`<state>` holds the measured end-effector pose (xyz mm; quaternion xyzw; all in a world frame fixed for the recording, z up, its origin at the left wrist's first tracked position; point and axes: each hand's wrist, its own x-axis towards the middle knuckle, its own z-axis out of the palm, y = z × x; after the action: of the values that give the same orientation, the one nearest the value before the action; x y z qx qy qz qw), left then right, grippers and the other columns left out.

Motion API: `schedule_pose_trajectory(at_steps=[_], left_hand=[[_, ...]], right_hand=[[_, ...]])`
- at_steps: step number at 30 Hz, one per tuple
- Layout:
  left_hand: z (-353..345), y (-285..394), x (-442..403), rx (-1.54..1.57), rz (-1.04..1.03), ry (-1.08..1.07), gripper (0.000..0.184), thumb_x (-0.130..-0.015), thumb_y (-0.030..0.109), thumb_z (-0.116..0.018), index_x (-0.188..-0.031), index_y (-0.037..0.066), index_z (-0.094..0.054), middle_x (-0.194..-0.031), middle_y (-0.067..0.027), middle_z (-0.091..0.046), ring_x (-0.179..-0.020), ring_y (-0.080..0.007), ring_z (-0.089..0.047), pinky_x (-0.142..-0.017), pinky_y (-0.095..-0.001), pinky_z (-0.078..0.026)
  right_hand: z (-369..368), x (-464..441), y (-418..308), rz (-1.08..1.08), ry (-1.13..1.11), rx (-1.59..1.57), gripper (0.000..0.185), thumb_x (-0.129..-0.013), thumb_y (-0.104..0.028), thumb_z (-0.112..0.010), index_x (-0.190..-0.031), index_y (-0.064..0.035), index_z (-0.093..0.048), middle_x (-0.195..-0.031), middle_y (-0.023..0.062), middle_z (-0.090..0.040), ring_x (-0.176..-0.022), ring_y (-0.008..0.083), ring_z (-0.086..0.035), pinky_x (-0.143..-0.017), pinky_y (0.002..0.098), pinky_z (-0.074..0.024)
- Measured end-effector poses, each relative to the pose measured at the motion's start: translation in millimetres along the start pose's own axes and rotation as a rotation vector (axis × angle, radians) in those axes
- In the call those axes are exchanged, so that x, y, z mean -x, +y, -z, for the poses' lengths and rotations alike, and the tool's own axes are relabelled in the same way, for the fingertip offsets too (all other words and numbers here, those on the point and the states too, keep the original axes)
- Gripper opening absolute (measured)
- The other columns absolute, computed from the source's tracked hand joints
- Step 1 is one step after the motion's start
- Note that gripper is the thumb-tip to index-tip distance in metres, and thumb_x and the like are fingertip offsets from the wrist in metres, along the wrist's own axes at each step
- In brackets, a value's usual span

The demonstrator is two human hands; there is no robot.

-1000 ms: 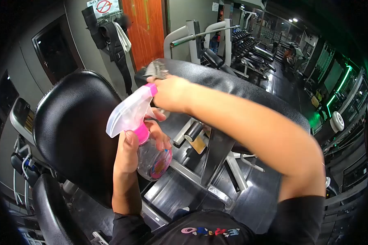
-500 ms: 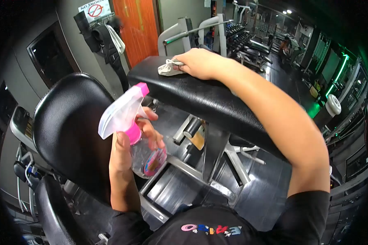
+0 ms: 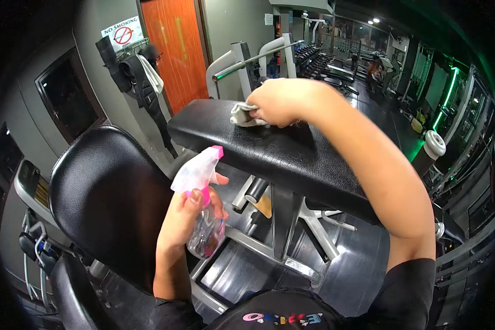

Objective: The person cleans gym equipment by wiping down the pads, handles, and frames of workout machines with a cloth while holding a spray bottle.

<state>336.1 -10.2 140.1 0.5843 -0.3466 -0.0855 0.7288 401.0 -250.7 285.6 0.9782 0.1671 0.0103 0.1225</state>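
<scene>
A clear spray bottle [image 3: 204, 234] with a white and pink trigger head is in my left hand [image 3: 190, 212]. My fingers wrap round its neck, and the nozzle points up and to the right, just below the edge of a long black padded bench [image 3: 220, 118]. On top of that pad, my right hand [image 3: 278, 104] presses a crumpled whitish cloth [image 3: 246, 114] against the leather. Part of the cloth is hidden under my fingers. My right forearm reaches across over the pad.
Left of the bottle stands a black padded backrest [image 3: 107, 187]. A metal frame [image 3: 258, 242] runs beneath the bench over the dark floor. Farther back are a rack of dumbbells [image 3: 311, 69], an orange wooden door [image 3: 173, 49] and straps [image 3: 140, 82] hanging on the wall.
My right hand has slid the cloth a little to the right and nearer along the pad. The spray bottle in my left hand has moved down and to the right. The view has shifted slightly.
</scene>
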Motion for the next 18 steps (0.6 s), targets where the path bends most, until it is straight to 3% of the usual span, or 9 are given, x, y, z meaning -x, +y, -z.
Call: schedule_pose_trajectory(at_steps=[2,3,5,7,9,11,13,18], left_hand=[[-0.5,-4.3,-1.0,0.007,0.019,-0.024,0.083,-0.092,0.056,-0.056,-0.146,-0.001,-0.030,-0.117,-0.0155,-0.053,-0.066,-0.0155,-0.060,-0.067,-0.0336,-0.054],[-1.3,-6.5,-1.8,0.018,0.042,-0.049,0.081,-0.093,0.054,-0.056,-0.146,-0.001,-0.029,-0.119,-0.0156,-0.052,-0.067,-0.0154,-0.059,-0.068,-0.0337,-0.054],[-2.2,-8.1,-6.3,-0.077,0.057,-0.119,0.065,-0.098,0.053,-0.046,-0.129,-0.004,-0.047,-0.080,-0.0097,-0.062,-0.068,-0.0172,-0.061,-0.071,-0.0330,-0.052],[-13.5,-14.9,-14.4,-0.022,0.104,-0.059,0.057,-0.100,0.053,-0.042,-0.114,-0.002,-0.053,-0.064,-0.0056,-0.058,-0.069,-0.0181,-0.062,-0.072,-0.0326,-0.050],[-17.6,-19.8,-23.8,-0.013,0.099,-0.080,0.054,-0.100,0.052,-0.042,-0.109,0.000,-0.054,-0.067,-0.0066,-0.059,-0.069,-0.0182,-0.062,-0.071,-0.0328,-0.050],[-20.1,-26.9,-27.6,-0.093,0.152,-0.017,0.067,-0.096,0.064,-0.039,-0.109,-0.001,-0.053,-0.065,-0.0070,-0.058,-0.063,-0.0205,-0.063,-0.067,-0.0343,-0.052],[-16.0,-30.0,-28.1,-0.089,0.144,-0.044,0.065,-0.096,0.063,-0.039,-0.108,0.000,-0.054,-0.065,-0.0072,-0.058,-0.063,-0.0202,-0.063,-0.067,-0.0343,-0.052],[-15.8,-26.0,-25.1,-0.059,0.114,0.003,0.066,-0.095,0.063,-0.041,-0.112,0.001,-0.055,-0.065,-0.0072,-0.058,-0.063,-0.0204,-0.064,-0.066,-0.0344,-0.052]], right_hand=[[5.8,11.6,19.7,0.038,0.062,-0.171,0.028,-0.093,-0.023,-0.056,-0.114,-0.0063,-0.064,-0.092,0.0143,-0.070,-0.082,0.0288,-0.069,-0.073,0.0373,-0.0536],[18.3,23.9,21.6,-0.045,0.047,-0.291,0.029,-0.096,-0.027,-0.053,-0.114,-0.0054,-0.062,-0.089,0.0139,-0.069,-0.077,0.0270,-0.069,-0.069,0.0381,-0.0539],[21.9,20.4,44.5,-0.197,0.058,-0.241,0.029,-0.099,-0.028,-0.049,-0.113,-0.0049,-0.060,-0.087,0.0138,-0.069,-0.073,0.0267,-0.068,-0.064,0.0384,-0.0548],[26.0,32.5,49.4,-0.272,0.091,-0.274,0.030,-0.099,-0.029,-0.049,-0.113,-0.0047,-0.060,-0.088,0.0140,-0.069,-0.074,0.0267,-0.068,-0.063,0.0385,-0.0557],[27.7,40.8,54.6,-0.322,0.146,-0.290,0.033,-0.100,-0.032,-0.045,-0.115,-0.0056,-0.059,-0.090,0.0149,-0.068,-0.074,0.0270,-0.068,-0.063,0.0394,-0.0578],[26.5,37.3,56.8,-0.350,0.058,-0.250,0.035,-0.100,-0.034,-0.045,-0.117,-0.0064,-0.059,-0.092,0.0155,-0.068,-0.076,0.0275,-0.068,-0.063,0.0395,-0.0583],[23.6,34.8,56.4,-0.364,0.048,-0.311,0.036,-0.100,-0.036,-0.044,-0.119,-0.0082,-0.059,-0.093,0.0153,-0.069,-0.076,0.0279,-0.069,-0.066,0.0398,-0.0577],[14.4,26.6,59.3,-0.206,0.161,-0.237,0.038,-0.099,-0.036,-0.046,-0.116,-0.0062,-0.061,-0.092,0.0173,-0.069,-0.084,0.0316,-0.068,-0.072,0.0426,-0.0544]])
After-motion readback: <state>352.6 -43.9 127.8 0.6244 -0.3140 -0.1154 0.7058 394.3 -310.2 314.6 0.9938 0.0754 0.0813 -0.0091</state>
